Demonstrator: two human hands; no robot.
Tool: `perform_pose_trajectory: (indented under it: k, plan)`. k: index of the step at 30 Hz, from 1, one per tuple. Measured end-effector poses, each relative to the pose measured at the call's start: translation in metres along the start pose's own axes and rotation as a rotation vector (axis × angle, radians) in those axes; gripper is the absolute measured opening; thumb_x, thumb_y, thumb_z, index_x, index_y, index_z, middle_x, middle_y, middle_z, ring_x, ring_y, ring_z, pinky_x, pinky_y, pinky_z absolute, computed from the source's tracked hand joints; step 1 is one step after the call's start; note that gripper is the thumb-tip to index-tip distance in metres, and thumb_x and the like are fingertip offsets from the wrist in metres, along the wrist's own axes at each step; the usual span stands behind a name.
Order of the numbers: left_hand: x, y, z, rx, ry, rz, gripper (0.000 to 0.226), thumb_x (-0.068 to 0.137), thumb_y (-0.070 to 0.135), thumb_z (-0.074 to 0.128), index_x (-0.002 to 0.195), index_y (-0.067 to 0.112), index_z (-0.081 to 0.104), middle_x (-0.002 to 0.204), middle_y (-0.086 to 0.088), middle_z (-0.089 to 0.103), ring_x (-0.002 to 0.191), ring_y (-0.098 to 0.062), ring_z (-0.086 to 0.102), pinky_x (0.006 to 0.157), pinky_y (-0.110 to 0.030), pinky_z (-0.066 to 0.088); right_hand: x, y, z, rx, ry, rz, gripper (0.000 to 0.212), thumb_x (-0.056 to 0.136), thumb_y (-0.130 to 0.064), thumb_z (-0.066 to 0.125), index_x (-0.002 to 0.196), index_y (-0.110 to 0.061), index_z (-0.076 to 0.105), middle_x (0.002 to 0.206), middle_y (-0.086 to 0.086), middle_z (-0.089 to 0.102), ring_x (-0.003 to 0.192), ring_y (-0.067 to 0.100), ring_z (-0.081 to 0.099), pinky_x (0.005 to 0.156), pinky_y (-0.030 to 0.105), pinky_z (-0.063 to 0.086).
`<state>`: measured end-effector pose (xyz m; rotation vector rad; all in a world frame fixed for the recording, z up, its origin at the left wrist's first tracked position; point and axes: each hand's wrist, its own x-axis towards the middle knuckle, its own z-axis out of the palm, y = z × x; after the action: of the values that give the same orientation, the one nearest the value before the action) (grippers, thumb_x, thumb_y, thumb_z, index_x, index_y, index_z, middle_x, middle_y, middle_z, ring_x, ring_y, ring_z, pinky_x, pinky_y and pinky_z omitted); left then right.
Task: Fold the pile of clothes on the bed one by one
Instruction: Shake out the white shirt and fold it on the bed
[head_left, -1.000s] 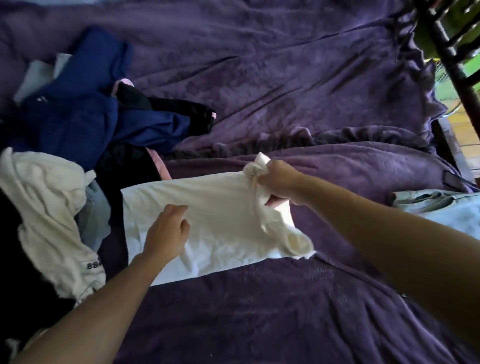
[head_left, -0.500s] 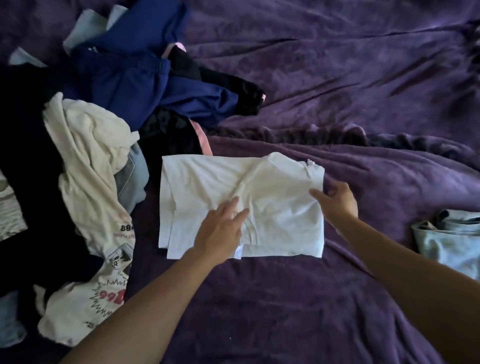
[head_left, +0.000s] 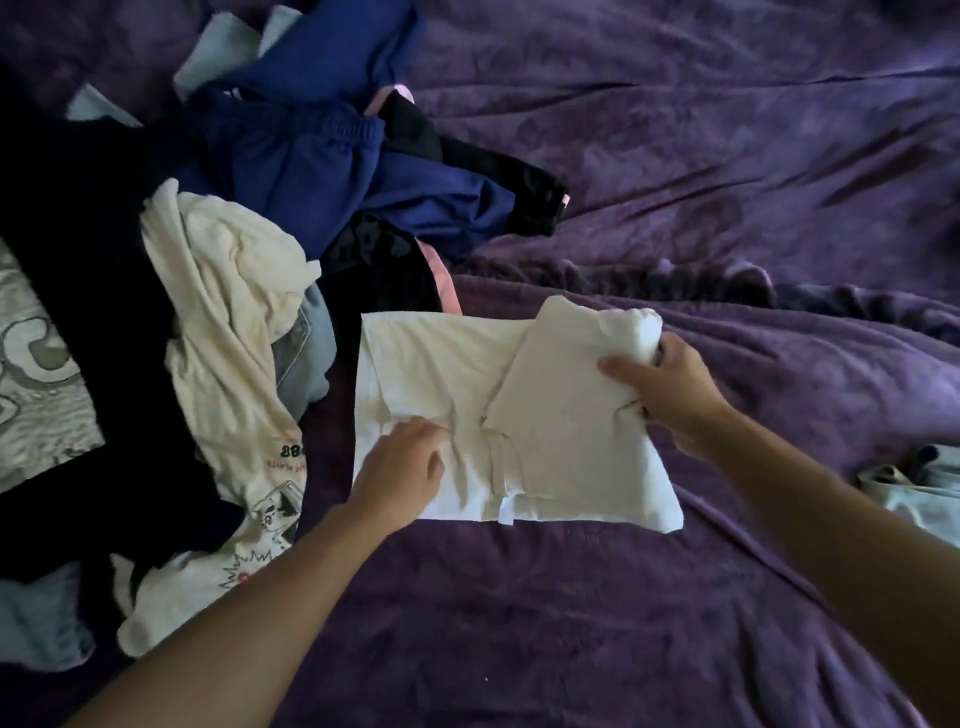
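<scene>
A bedroom at home.
I lean over a bed — purple blanket (head_left: 675, 156), loose clothes (head_left: 291, 171) heaped on it.

Person, parts in view: left hand (head_left: 400, 470), bare, joined to a bare wrist and bare left forearm (head_left: 234, 623) that shows as far as the lower left edge; right hand (head_left: 670, 389), bare, joined to a bare wrist and bare right forearm (head_left: 831, 545) that shows as far as the right edge.

bed (head_left: 571, 623) | purple blanket (head_left: 727, 156), creased, ruffled ridge across middle | dim light
</scene>
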<state>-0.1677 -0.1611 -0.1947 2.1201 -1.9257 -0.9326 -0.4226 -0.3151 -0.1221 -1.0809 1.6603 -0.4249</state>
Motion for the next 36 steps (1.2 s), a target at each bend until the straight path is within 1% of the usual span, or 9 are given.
perform_pose_trajectory:
  k: [3,9,14,19,23,26,29,32,36]
  plan:
    - [-0.011,-0.03,-0.035,-0.116,0.173,-0.178,0.032,0.091,0.007,0.05,0.121,0.008,0.061,0.12,-0.008,0.058,0.108,-0.025,0.058,0.09,-0.037,0.047,-0.028,-0.036,0.048,-0.098,-0.082,-0.053,0.054,0.07,-0.032,0.081,0.11,-0.017,0.048,0.1,0.002,0.06,0.082,0.021,0.067,0.048,0.032,0.055]
    - [-0.042,-0.085,-0.084,-0.237,0.368,-0.373,0.026,0.09,0.002,0.053,0.112,0.004,0.065,0.108,-0.013,0.065,0.098,-0.029,0.064,0.09,-0.039,0.049,-0.05,-0.056,0.188,-0.21,-0.266,-0.058,0.058,0.072,-0.03,0.077,0.114,-0.021,0.038,0.098,0.008,0.065,0.079,0.031,0.07,0.075,0.048,0.058]
    - [-0.052,-0.095,-0.094,-0.259,0.468,-0.333,0.025,0.087,-0.003,0.053,0.109,0.002,0.066,0.107,-0.014,0.067,0.099,-0.03,0.064,0.089,-0.041,0.051,-0.046,-0.03,0.227,-0.198,-0.215,-0.102,0.028,0.089,-0.015,0.055,0.115,-0.021,0.05,0.093,0.002,0.067,0.082,0.026,0.067,0.078,0.045,0.056]
    - [-0.028,-0.073,-0.069,-0.452,0.32,-0.514,0.029,0.089,0.016,0.062,0.116,0.004,0.061,0.089,-0.013,0.068,0.094,-0.032,0.064,0.083,-0.033,0.046,-0.024,-0.002,0.168,-0.654,0.058,-0.446,0.027,0.087,-0.02,0.056,0.114,-0.024,0.057,0.107,-0.002,0.062,0.102,0.023,0.055,0.073,0.037,0.046]
    - [0.006,-0.06,-0.049,-0.518,0.229,-0.577,0.059,0.085,0.017,0.066,0.138,0.011,0.042,0.112,-0.017,0.064,0.105,-0.035,0.059,0.092,-0.04,0.045,0.011,-0.022,0.164,-0.961,-0.036,-0.658,0.053,0.084,-0.026,0.063,0.134,-0.024,0.046,0.129,0.003,0.052,0.123,0.028,0.042,0.084,0.042,0.045]
    - [0.026,-0.053,-0.056,-0.484,0.449,-0.521,0.049,0.081,0.002,0.058,0.128,0.014,0.055,0.099,-0.014,0.068,0.095,-0.033,0.062,0.087,-0.033,0.046,0.031,-0.034,0.167,-1.052,-0.139,-0.559,0.044,0.084,-0.031,0.062,0.128,-0.026,0.054,0.12,0.01,0.063,0.112,0.033,0.055,0.088,0.04,0.043]
    - [0.048,-0.049,-0.072,-0.389,0.623,-0.331,0.039,0.079,-0.003,0.057,0.114,0.012,0.065,0.089,-0.011,0.068,0.084,-0.03,0.061,0.069,-0.021,0.035,0.036,-0.029,0.156,-0.98,0.018,-0.556,0.022,0.087,-0.032,0.058,0.105,-0.02,0.063,0.102,0.014,0.067,0.093,0.039,0.06,0.074,0.04,0.045]
    - [0.075,-0.053,-0.08,-0.246,0.557,-0.239,0.042,0.082,-0.002,0.055,0.123,0.01,0.057,0.108,-0.015,0.063,0.103,-0.035,0.056,0.083,-0.037,0.042,0.042,-0.024,0.155,-0.922,0.104,-0.59,0.024,0.088,-0.026,0.059,0.109,-0.013,0.058,0.108,0.015,0.061,0.101,0.037,0.054,0.075,0.041,0.043]
    - [0.083,-0.057,-0.064,0.278,0.413,-0.07,0.054,0.093,0.017,0.048,0.145,0.018,0.036,0.149,-0.017,0.033,0.138,-0.036,0.029,0.108,-0.048,0.028,0.028,-0.007,0.172,-1.029,0.133,-0.749,0.054,0.087,-0.023,0.056,0.139,-0.019,0.044,0.147,0.013,0.04,0.136,0.034,0.034,0.098,0.049,0.038]
